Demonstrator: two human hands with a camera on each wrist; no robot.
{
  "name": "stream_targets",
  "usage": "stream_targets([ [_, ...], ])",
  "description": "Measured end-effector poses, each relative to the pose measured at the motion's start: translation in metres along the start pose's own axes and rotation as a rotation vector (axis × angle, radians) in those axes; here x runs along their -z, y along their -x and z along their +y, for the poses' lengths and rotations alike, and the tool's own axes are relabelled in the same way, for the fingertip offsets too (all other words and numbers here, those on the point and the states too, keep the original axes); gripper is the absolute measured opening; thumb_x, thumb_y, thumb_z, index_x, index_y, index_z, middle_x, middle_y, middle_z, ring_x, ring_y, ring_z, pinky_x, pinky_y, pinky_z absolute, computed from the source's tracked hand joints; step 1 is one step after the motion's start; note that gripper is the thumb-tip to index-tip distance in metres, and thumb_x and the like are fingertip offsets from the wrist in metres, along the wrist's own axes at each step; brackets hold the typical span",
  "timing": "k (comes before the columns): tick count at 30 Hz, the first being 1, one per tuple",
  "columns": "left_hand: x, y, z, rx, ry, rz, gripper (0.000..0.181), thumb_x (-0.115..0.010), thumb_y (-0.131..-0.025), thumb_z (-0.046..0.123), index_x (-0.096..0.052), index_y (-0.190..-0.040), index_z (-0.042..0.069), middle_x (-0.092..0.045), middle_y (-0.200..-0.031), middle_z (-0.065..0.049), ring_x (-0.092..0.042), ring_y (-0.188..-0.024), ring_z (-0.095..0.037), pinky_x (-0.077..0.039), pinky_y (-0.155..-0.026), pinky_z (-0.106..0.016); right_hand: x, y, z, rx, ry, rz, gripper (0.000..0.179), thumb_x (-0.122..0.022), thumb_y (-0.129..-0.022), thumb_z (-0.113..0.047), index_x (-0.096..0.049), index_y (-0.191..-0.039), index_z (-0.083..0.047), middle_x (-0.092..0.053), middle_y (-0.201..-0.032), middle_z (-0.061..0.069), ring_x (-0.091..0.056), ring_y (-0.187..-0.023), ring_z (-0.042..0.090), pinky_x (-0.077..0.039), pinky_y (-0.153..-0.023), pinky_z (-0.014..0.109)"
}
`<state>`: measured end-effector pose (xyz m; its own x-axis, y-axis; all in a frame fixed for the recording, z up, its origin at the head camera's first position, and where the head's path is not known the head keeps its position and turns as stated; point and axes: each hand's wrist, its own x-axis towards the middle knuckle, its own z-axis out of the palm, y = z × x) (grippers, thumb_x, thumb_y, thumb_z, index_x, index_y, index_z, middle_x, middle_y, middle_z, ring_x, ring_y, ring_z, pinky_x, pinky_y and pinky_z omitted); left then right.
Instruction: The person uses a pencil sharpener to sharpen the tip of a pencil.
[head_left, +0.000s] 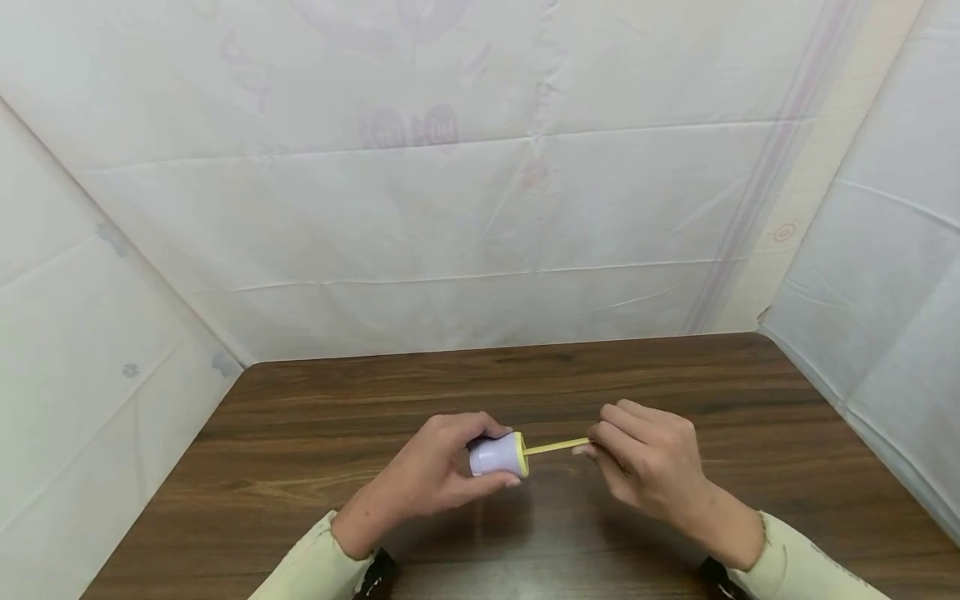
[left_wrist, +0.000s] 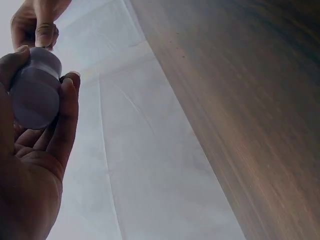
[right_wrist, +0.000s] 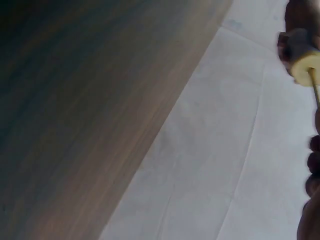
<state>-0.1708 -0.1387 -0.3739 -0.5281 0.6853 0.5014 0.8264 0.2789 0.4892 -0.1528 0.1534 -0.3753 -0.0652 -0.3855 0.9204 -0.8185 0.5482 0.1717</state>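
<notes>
My left hand (head_left: 431,467) grips a small lavender container (head_left: 495,456), thumb on one side and fingers on the other. The container is waisted and lies sideways, its yellow-rimmed end turned to the right. From that end a thin, straight yellow stick (head_left: 555,447) runs out towards my right hand (head_left: 652,458), which pinches its far end between thumb and curled fingers. In the left wrist view, the rounded base of the container (left_wrist: 37,90) faces the camera. The right wrist view shows its round yellow end (right_wrist: 304,69) with the stick at it. The fingers hide the stick's tip.
Both hands are above a dark brown wood-grain table (head_left: 300,433). Pale printed sheeting (head_left: 450,217) hangs behind the table's far edge and along both sides. Light sleeves (head_left: 318,562) cover the forearms, with dark straps at the wrists.
</notes>
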Motion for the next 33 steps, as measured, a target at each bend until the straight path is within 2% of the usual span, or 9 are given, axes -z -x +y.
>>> stream_targets([
  [5, -0.004, 0.001, -0.001, -0.067, -0.158, -0.043, 0.039, -0.085, -0.093, 0.032, -0.067, -0.117, 0.007, -0.074, -0.106, -0.002, -0.064, -0.082, -0.002, -0.054, -0.069, -0.015, 0.006, 0.014, -0.006, -0.261, -0.039, -0.232, 0.04, -0.067, -0.105, -0.042, -0.057, -0.071, -0.024, -0.046, -0.067, -0.015, -0.034, -0.057, -0.007, -0.029, -0.048, 0.01],
  [9, -0.006, 0.002, -0.002, -0.096, -0.25, -0.06, 0.041, -0.085, -0.094, 0.033, -0.066, -0.118, 0.006, -0.074, -0.106, -0.004, -0.066, -0.086, -0.003, -0.054, -0.073, -0.014, 0.01, 0.015, -0.012, -0.441, -0.058, -0.372, 0.033, -0.086, -0.09, -0.032, -0.058, -0.072, -0.028, -0.051, -0.068, -0.021, -0.037, -0.056, -0.01, -0.034, -0.048, 0.013],
  [12, -0.006, 0.002, -0.003, -0.11, -0.286, -0.067, 0.041, -0.085, -0.093, 0.033, -0.067, -0.118, 0.007, -0.074, -0.106, -0.003, -0.067, -0.088, -0.004, -0.055, -0.074, -0.015, 0.013, 0.009, -0.015, -0.629, -0.102, -0.498, 0.035, -0.091, -0.084, -0.028, -0.06, -0.069, -0.03, -0.05, -0.064, -0.022, -0.036, -0.054, -0.007, -0.033, -0.047, 0.019],
  [17, -0.008, 0.004, -0.002, -0.169, -0.353, -0.071, 0.043, -0.087, -0.091, 0.035, -0.068, -0.118, 0.008, -0.071, -0.107, 0.0, -0.066, -0.09, -0.005, -0.056, -0.077, -0.018, 0.017, 0.005, -0.007, -0.952, -0.399, -0.736, 0.036, -0.084, -0.092, -0.032, -0.061, -0.068, -0.019, -0.045, -0.059, -0.013, -0.037, -0.053, 0.002, -0.033, -0.048, 0.024],
  [21, -0.01, 0.004, -0.001, -0.206, -0.394, -0.074, 0.043, -0.09, -0.088, 0.032, -0.069, -0.118, 0.01, -0.069, -0.108, 0.003, -0.065, -0.095, -0.007, -0.056, -0.082, -0.022, 0.016, 0.011, 0.004, -1.159, -0.729, -0.848, 0.044, -0.077, -0.098, -0.029, -0.06, -0.07, 0.0, -0.042, -0.059, -0.007, -0.036, -0.053, 0.008, -0.031, -0.048, 0.025],
  [23, -0.011, 0.004, -0.002, -0.218, -0.408, -0.079, 0.043, -0.091, -0.087, 0.031, -0.068, -0.116, 0.01, -0.069, -0.108, 0.003, -0.065, -0.097, -0.008, -0.056, -0.085, -0.024, 0.015, 0.014, 0.007, -1.235, -0.828, -0.885, 0.046, -0.075, -0.1, -0.029, -0.061, -0.073, 0.005, -0.043, -0.058, -0.005, -0.035, -0.052, 0.01, -0.03, -0.048, 0.026],
  [25, -0.011, 0.004, -0.002, -0.218, -0.416, -0.078, 0.043, -0.093, -0.086, 0.03, -0.068, -0.115, 0.011, -0.069, -0.108, 0.004, -0.065, -0.098, -0.009, -0.056, -0.086, -0.024, 0.015, 0.016, 0.009, -1.262, -0.888, -0.906, 0.045, -0.073, -0.102, -0.029, -0.065, -0.077, 0.008, -0.044, -0.058, -0.003, -0.035, -0.052, 0.011, -0.03, -0.047, 0.027],
  [27, -0.011, 0.004, -0.002, -0.211, -0.411, -0.075, 0.043, -0.093, -0.085, 0.031, -0.068, -0.114, 0.011, -0.068, -0.108, 0.004, -0.064, -0.097, -0.008, -0.056, -0.086, -0.023, 0.015, 0.016, 0.01, -1.225, -0.881, -0.914, 0.045, -0.072, -0.103, -0.03, -0.067, -0.077, 0.007, -0.046, -0.058, -0.004, -0.036, -0.051, 0.01, -0.03, -0.046, 0.026],
  [33, -0.009, 0.004, -0.003, -0.149, -0.334, -0.032, 0.042, -0.093, -0.084, 0.03, -0.067, -0.113, 0.012, -0.067, -0.109, 0.005, -0.063, -0.096, -0.006, -0.055, -0.083, -0.021, 0.014, 0.015, 0.011, -0.971, -0.687, -0.88, 0.031, -0.078, -0.098, -0.032, -0.066, -0.077, -0.012, -0.051, -0.064, -0.01, -0.043, -0.056, 0.004, -0.038, -0.05, 0.024],
])
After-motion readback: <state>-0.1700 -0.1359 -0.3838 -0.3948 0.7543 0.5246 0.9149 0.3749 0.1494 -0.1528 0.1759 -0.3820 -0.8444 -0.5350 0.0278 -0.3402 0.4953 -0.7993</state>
